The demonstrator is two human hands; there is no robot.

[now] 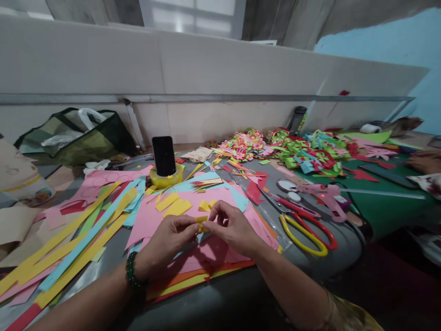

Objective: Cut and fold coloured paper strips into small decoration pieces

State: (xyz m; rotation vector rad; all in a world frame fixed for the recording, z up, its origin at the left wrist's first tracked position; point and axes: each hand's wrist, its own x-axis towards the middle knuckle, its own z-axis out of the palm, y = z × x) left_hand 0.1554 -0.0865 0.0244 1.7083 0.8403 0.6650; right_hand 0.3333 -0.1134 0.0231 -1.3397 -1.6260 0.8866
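Observation:
Between my two hands is a small yellow paper piece (201,222), pinched from both sides above a stack of coloured paper. My left hand (172,235), with a dark green bead bracelet at the wrist, grips its left end between thumb and fingers. On the right end, the thumb and fingertips of my right hand (231,226) are closed. Just behind it sits a looped yellow paper bow (207,205). Several cut yellow pieces (177,206) lie on the pink sheet (146,225) under my hands.
Scissors (305,232) with yellow and red handles and a pink glue gun (325,198) lie at right. A phone (164,155) stands in a yellow tape roll (167,177). Long paper strips (86,243) spread at left. Colourful paper flowers (246,143) pile at the back.

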